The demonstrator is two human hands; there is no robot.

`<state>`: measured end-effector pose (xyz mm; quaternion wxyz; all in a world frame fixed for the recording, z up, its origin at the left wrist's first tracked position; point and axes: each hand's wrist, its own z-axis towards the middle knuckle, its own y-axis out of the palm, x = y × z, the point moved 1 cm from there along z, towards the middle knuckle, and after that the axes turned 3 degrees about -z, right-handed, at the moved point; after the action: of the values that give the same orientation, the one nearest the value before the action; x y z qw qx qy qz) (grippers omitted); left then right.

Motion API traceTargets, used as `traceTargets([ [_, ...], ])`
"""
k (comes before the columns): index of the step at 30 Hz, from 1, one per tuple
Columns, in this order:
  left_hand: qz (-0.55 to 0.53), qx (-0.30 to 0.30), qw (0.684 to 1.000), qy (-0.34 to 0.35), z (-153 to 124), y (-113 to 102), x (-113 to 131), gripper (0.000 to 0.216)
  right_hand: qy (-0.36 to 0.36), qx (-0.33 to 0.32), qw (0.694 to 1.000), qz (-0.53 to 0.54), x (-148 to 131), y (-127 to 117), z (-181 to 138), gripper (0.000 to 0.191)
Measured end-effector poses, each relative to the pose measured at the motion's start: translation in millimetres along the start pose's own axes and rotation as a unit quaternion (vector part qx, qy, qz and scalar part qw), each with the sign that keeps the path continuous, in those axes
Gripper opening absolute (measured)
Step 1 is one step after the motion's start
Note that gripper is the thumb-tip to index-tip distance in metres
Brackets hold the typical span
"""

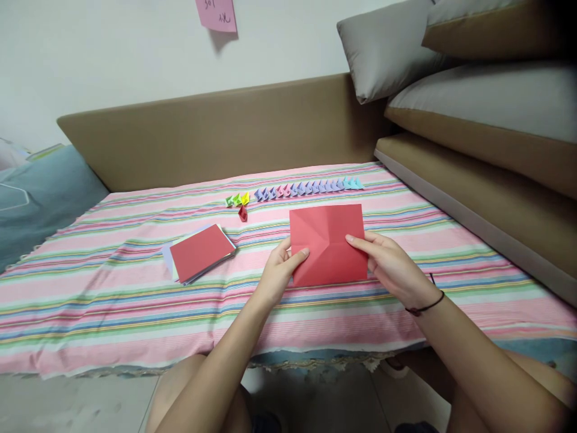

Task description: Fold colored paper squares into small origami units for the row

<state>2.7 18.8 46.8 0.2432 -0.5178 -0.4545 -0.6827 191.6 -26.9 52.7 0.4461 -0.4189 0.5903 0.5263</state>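
A square sheet of red origami paper (331, 252), marked with crossing creases, is spread between my hands above the striped cloth. My left hand (282, 264) pinches its left edge, thumb on top and fingers behind. On the right edge, my right hand (381, 255) grips the sheet in the same way, with a dark cord around the wrist. Beyond the sheet runs a row of small folded paper pieces (309, 189) in purple, pink and blue. Several green and yellow pieces (237, 199) sit to its left, with one dark red folded piece (243, 213) just below them.
A stack of coloured paper (202, 252), red on top, lies at the left on the striped cloth (112, 300). Behind stands a brown backrest (225, 132). Grey and brown cushions (487, 108) are piled at the right. A pink note (217, 15) hangs on the wall.
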Motion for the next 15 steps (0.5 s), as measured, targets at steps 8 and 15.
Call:
traceTargets([
  [8, 0.018, 0.01, 1.0, -0.015, 3, -11, 4, 0.039, -0.003, -0.033, 0.999, -0.039, -3, -5, 1, 0.042],
  [15, 0.223, 0.083, 0.952, 0.195, -1, -23, 24, 0.012, -0.285, 0.039, 0.885, -0.367, -16, -6, -11, 0.014],
])
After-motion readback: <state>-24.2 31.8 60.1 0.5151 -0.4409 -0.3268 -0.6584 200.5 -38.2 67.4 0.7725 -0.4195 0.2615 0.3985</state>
